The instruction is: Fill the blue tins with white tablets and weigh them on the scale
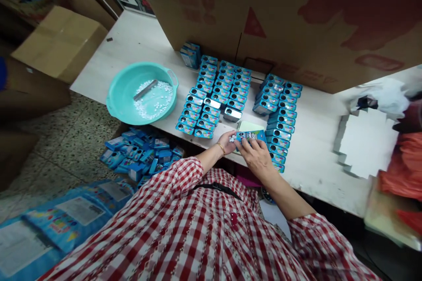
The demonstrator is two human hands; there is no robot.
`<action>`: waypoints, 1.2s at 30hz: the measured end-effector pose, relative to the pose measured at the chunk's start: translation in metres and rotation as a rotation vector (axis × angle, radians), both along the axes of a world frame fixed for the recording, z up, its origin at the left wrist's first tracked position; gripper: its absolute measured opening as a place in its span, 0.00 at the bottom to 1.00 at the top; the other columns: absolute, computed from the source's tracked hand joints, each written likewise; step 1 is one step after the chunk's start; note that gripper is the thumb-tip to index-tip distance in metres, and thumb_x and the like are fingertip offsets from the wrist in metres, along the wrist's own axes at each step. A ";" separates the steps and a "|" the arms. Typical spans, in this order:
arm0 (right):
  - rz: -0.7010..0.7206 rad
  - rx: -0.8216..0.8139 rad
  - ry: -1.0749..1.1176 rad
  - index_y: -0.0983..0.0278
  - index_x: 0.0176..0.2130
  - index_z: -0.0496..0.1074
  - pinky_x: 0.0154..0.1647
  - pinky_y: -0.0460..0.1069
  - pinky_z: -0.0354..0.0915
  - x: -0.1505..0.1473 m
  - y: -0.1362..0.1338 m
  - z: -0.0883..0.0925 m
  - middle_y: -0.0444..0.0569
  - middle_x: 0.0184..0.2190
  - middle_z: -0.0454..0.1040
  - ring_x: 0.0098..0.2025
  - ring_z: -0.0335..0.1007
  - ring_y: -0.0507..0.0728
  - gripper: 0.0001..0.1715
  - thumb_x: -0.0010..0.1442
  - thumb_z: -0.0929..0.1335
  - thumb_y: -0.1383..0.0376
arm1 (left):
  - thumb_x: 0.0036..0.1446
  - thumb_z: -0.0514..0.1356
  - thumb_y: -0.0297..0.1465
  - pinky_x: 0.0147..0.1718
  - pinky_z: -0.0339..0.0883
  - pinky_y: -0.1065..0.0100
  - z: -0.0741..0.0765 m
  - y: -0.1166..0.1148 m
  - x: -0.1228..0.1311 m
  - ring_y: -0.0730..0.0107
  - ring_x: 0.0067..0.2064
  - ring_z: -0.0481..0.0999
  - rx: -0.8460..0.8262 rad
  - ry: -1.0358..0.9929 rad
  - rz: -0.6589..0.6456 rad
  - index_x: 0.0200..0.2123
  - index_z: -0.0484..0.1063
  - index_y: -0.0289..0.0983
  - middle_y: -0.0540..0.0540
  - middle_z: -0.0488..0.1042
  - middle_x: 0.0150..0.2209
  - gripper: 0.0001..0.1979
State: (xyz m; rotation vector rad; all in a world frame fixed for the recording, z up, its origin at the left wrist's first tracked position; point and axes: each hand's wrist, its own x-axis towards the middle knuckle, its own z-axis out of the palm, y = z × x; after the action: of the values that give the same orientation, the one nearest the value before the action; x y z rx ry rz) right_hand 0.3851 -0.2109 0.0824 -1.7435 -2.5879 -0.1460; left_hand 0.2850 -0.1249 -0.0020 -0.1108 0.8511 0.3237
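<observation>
My left hand [227, 142] is cupped, with a few small white pellets [232, 138] in it. My right hand [256, 158] grips a small blue printed tin [251, 135], its fingers laid over the side. The tin lies on its side, one end against the pellets in my left palm. Behind it a pale green pad [245, 126] is partly covered. Just beyond my hands stands a single tin [232, 114] with a shiny side. Rows of blue tins with dark round holes on top [221, 92] stand behind it, and another column [281, 134] stands to the right.
A turquoise basin [115, 92] holds more white pellets and a metal bar [145, 90]. Many blue tins [141, 153] lie heaped below the table's edge. A large cardboard box [280, 22] walls off the back. White card [367, 140] and red plastic bags [404, 167] lie at right.
</observation>
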 end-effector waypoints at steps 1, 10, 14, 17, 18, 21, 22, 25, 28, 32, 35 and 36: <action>-0.003 0.005 -0.012 0.63 0.51 0.63 0.41 0.53 0.51 0.001 -0.001 0.001 0.52 0.44 0.68 0.43 0.57 0.58 0.21 0.58 0.58 0.72 | 0.56 0.49 0.29 0.28 0.61 0.73 0.000 0.000 0.001 0.75 0.24 0.68 -0.001 0.009 0.008 0.32 0.70 0.30 0.47 0.70 0.22 0.11; -0.078 -0.005 -0.008 0.61 0.53 0.62 0.42 0.54 0.51 0.006 -0.008 0.003 0.52 0.45 0.68 0.45 0.56 0.59 0.22 0.58 0.59 0.71 | 0.56 0.50 0.29 0.29 0.62 0.72 0.000 -0.002 0.008 0.75 0.24 0.68 -0.024 0.018 0.021 0.30 0.70 0.31 0.47 0.70 0.21 0.11; -0.078 0.001 0.029 0.62 0.52 0.63 0.43 0.54 0.51 0.006 -0.011 0.000 0.52 0.46 0.68 0.46 0.55 0.60 0.22 0.58 0.59 0.70 | 0.56 0.50 0.28 0.29 0.62 0.73 -0.001 -0.003 0.011 0.75 0.25 0.69 -0.027 -0.019 0.011 0.30 0.70 0.30 0.46 0.71 0.23 0.11; -0.106 -0.003 0.011 0.60 0.52 0.63 0.42 0.54 0.51 0.012 -0.011 -0.006 0.51 0.45 0.68 0.46 0.55 0.60 0.22 0.58 0.59 0.70 | 0.55 0.51 0.27 0.28 0.62 0.73 -0.004 -0.005 0.016 0.76 0.23 0.67 -0.023 -0.026 0.041 0.27 0.70 0.30 0.47 0.70 0.21 0.09; -0.125 -0.002 0.010 0.60 0.53 0.63 0.42 0.54 0.51 0.015 -0.011 -0.007 0.51 0.45 0.68 0.46 0.55 0.60 0.22 0.58 0.59 0.69 | 0.54 0.52 0.26 0.29 0.62 0.73 -0.005 -0.005 0.016 0.76 0.23 0.67 -0.023 -0.022 0.048 0.27 0.70 0.31 0.47 0.69 0.20 0.09; -0.200 -0.001 0.043 0.59 0.53 0.62 0.43 0.53 0.51 0.024 -0.013 -0.006 0.50 0.46 0.68 0.46 0.55 0.59 0.22 0.58 0.60 0.67 | 0.54 0.52 0.26 0.30 0.63 0.71 -0.008 -0.003 0.016 0.74 0.24 0.69 -0.011 -0.020 0.052 0.25 0.69 0.30 0.46 0.70 0.21 0.09; -0.227 0.000 0.059 0.60 0.53 0.62 0.43 0.53 0.51 0.026 -0.014 -0.004 0.50 0.45 0.68 0.45 0.55 0.59 0.22 0.58 0.61 0.66 | 0.54 0.52 0.26 0.30 0.64 0.70 -0.008 -0.003 0.016 0.74 0.25 0.69 0.001 -0.023 0.051 0.26 0.70 0.30 0.45 0.70 0.21 0.09; -0.262 0.025 0.098 0.60 0.53 0.62 0.42 0.52 0.51 0.024 -0.018 0.001 0.50 0.45 0.68 0.45 0.56 0.58 0.22 0.58 0.61 0.66 | 0.54 0.52 0.27 0.29 0.65 0.69 -0.008 0.000 0.012 0.73 0.24 0.70 0.036 -0.022 0.028 0.27 0.70 0.30 0.45 0.70 0.21 0.10; -0.229 0.058 0.106 0.59 0.53 0.62 0.42 0.53 0.51 0.018 -0.019 0.002 0.49 0.45 0.69 0.46 0.55 0.59 0.22 0.58 0.61 0.67 | 0.56 0.50 0.28 0.28 0.65 0.69 -0.007 0.000 0.011 0.72 0.24 0.70 0.044 -0.019 0.008 0.27 0.70 0.30 0.44 0.71 0.21 0.12; -0.252 0.055 0.124 0.59 0.52 0.63 0.42 0.53 0.52 0.020 -0.019 -0.006 0.50 0.44 0.69 0.45 0.56 0.59 0.22 0.58 0.61 0.67 | 0.56 0.49 0.27 0.29 0.66 0.68 -0.007 -0.001 0.012 0.71 0.25 0.72 0.034 -0.039 0.037 0.26 0.70 0.30 0.43 0.71 0.22 0.12; -0.310 0.047 0.231 0.59 0.53 0.62 0.44 0.54 0.53 0.032 -0.020 -0.013 0.50 0.44 0.68 0.45 0.58 0.59 0.23 0.57 0.61 0.67 | 0.55 0.50 0.26 0.29 0.67 0.68 -0.009 -0.001 0.012 0.71 0.25 0.71 0.035 -0.041 0.055 0.26 0.70 0.28 0.43 0.72 0.22 0.11; -0.326 0.051 0.300 0.60 0.53 0.62 0.45 0.54 0.54 0.037 -0.020 -0.017 0.51 0.44 0.67 0.45 0.58 0.59 0.23 0.56 0.61 0.67 | 0.55 0.50 0.26 0.29 0.67 0.68 -0.010 0.000 0.010 0.72 0.25 0.71 0.034 -0.038 0.060 0.27 0.70 0.28 0.43 0.72 0.22 0.11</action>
State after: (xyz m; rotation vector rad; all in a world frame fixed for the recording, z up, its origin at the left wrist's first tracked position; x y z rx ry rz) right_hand 0.4225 -0.2311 0.0658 -1.9809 -2.0682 0.0439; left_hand 0.2950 -0.1251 -0.0121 -0.1109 0.8057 0.3914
